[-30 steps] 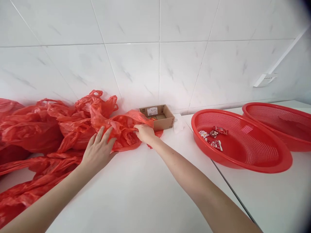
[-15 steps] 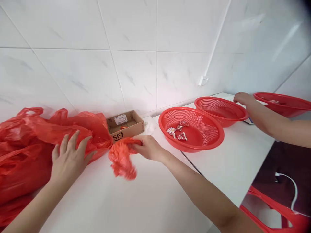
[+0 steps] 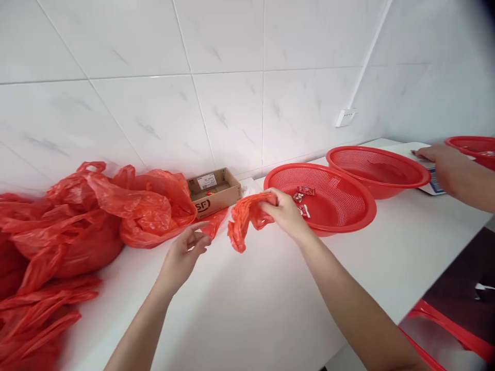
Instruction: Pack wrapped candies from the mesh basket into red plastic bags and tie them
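Observation:
A crumpled red plastic bag [image 3: 247, 214] hangs from my right hand [image 3: 284, 211], which pinches its upper edge in front of the nearest basket. My left hand [image 3: 184, 257] hovers over the white table, its fingers partly curled and apart, with nothing in it. Behind its fingertips a flat piece of red plastic [image 3: 216, 222] lies by the cardboard box [image 3: 218, 198]. The nearest red basket [image 3: 328, 226] holds several small wrapped packets [image 3: 306, 190]; my right hand overlaps part of its left side in view.
Filled red plastic bags [image 3: 88, 232] crowd the table's left side. A second red basket [image 3: 379, 185] stands behind the first, and a third [image 3: 472, 144] is at far right. Another person's hand [image 3: 436, 154] is over a scale [image 3: 432, 185]. A red stool [image 3: 452, 324] stands below the table edge.
My right hand has carried the crumpled bag rightward. My left hand has come away from the large red bags toward the middle. The other person's hand has moved over the scale.

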The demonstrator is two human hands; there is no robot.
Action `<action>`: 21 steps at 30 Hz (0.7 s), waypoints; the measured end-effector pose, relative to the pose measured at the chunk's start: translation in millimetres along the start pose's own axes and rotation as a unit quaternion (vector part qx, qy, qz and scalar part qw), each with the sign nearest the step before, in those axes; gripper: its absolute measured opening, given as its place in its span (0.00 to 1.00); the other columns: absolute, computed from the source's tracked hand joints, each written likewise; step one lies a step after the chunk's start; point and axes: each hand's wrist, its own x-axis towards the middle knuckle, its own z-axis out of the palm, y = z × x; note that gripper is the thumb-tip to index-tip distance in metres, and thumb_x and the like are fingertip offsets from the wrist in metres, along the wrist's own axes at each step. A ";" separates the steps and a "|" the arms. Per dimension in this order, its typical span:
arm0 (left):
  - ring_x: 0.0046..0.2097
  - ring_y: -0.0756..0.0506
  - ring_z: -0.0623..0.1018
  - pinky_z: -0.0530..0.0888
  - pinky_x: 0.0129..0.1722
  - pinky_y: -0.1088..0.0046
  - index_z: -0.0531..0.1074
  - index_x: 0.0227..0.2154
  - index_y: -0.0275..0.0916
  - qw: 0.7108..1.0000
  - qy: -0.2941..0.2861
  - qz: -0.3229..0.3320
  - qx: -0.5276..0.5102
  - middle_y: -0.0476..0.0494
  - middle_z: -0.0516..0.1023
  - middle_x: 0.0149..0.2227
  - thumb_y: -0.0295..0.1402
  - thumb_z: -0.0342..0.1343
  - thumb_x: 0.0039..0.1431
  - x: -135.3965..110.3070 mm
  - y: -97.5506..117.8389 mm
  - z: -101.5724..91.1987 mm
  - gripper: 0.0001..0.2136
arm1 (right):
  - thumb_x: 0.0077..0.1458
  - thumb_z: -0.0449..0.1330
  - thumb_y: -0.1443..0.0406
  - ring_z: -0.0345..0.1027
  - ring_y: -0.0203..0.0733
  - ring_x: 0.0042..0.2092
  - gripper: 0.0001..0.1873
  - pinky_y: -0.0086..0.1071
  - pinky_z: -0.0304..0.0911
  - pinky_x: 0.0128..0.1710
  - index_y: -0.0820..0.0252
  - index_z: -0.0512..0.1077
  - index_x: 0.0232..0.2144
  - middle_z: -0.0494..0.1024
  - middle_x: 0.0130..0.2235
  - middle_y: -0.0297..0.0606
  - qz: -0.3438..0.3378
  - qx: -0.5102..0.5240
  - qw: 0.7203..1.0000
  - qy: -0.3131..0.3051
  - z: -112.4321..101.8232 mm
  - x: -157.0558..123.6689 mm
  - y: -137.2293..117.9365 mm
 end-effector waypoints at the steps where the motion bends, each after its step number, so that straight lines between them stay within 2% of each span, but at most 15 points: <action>1: 0.49 0.39 0.77 0.75 0.47 0.57 0.61 0.58 0.41 1.000 -0.009 0.002 -0.011 0.37 0.74 0.48 0.48 0.58 0.55 -0.5 0.8 3.8 0.31 | 0.50 0.58 0.64 0.65 0.36 0.31 0.06 0.28 0.60 0.32 0.59 0.70 0.33 0.71 0.28 0.29 0.004 0.019 1.000 0.015 -1.2 1.1 0.2; 3: 0.55 0.37 0.73 0.75 0.48 0.57 0.50 0.64 0.49 0.999 -0.039 0.025 -0.020 0.34 0.65 0.60 0.46 0.65 0.49 -1.5 4.2 19.6 0.42 | 0.51 0.58 0.64 0.65 0.36 0.32 0.06 0.28 0.61 0.32 0.59 0.70 0.33 0.72 0.29 0.29 0.003 0.035 0.999 0.030 5.4 0.8 -0.3; 5: 0.57 0.37 0.71 0.74 0.50 0.58 0.42 0.66 0.55 0.996 -0.044 0.071 -0.028 0.36 0.58 0.65 0.42 0.69 0.44 1.2 9.5 38.5 0.51 | 0.52 0.58 0.63 0.66 0.36 0.32 0.06 0.29 0.62 0.32 0.59 0.70 0.33 0.72 0.30 0.30 0.003 0.053 0.998 0.019 19.6 -0.5 -1.8; 6: 0.57 0.37 0.71 0.73 0.50 0.58 0.44 0.66 0.56 0.994 -0.027 0.096 -0.041 0.38 0.60 0.64 0.41 0.69 0.43 4.9 12.5 45.3 0.50 | 0.52 0.58 0.63 0.67 0.36 0.32 0.06 0.29 0.62 0.32 0.59 0.70 0.33 0.73 0.30 0.30 0.010 0.068 0.998 -0.001 26.4 -0.3 -2.8; 8: 0.51 0.39 0.74 0.73 0.49 0.60 0.58 0.60 0.51 0.988 0.024 0.128 -0.084 0.41 0.70 0.56 0.42 0.67 0.47 15.9 18.6 48.2 0.37 | 0.52 0.59 0.62 0.68 0.36 0.33 0.07 0.29 0.63 0.33 0.59 0.70 0.34 0.73 0.30 0.30 0.025 0.101 0.994 -0.045 33.9 3.9 -5.0; 10: 0.42 0.42 0.76 0.74 0.43 0.64 0.71 0.44 0.43 0.982 0.075 0.126 -0.123 0.43 0.76 0.42 0.46 0.60 0.54 29.0 22.8 36.3 0.18 | 0.50 0.62 0.62 0.69 0.37 0.34 0.10 0.29 0.64 0.34 0.59 0.71 0.36 0.74 0.31 0.31 0.039 0.121 0.990 -0.057 29.1 12.9 -7.5; 11: 0.37 0.44 0.75 0.74 0.39 0.67 0.72 0.36 0.41 0.979 0.097 0.119 -0.135 0.45 0.75 0.35 0.47 0.56 0.57 35.1 23.6 26.6 0.14 | 0.49 0.63 0.62 0.70 0.37 0.34 0.12 0.30 0.64 0.34 0.59 0.71 0.37 0.75 0.31 0.31 0.047 0.137 0.988 -0.048 22.6 18.5 -8.8; 13: 0.29 0.48 0.69 0.70 0.31 0.72 0.68 0.26 0.40 0.973 0.134 0.107 -0.157 0.49 0.68 0.26 0.48 0.51 0.61 45.2 21.8 5.3 0.17 | 0.47 0.66 0.63 0.71 0.37 0.32 0.16 0.29 0.64 0.32 0.58 0.71 0.40 0.76 0.30 0.31 0.059 0.184 0.981 -0.015 5.2 29.1 -11.3; 17: 0.24 0.52 0.62 0.63 0.25 0.76 0.64 0.23 0.39 0.950 0.218 0.093 -0.202 0.53 0.61 0.23 0.48 0.52 0.59 57.2 7.3 -24.2 0.18 | 0.46 0.67 0.64 0.66 0.32 0.24 0.16 0.25 0.60 0.23 0.56 0.70 0.39 0.74 0.26 0.28 0.053 0.298 0.952 0.043 -21.0 38.4 -16.7; 21: 0.26 0.52 0.63 0.64 0.26 0.76 0.65 0.25 0.39 0.933 0.292 0.090 -0.189 0.52 0.62 0.25 0.49 0.52 0.60 63.1 -7.4 -32.5 0.18 | 0.46 0.67 0.65 0.65 0.31 0.25 0.13 0.24 0.59 0.22 0.55 0.71 0.36 0.73 0.27 0.28 0.034 0.372 0.923 0.094 -20.1 36.5 -24.3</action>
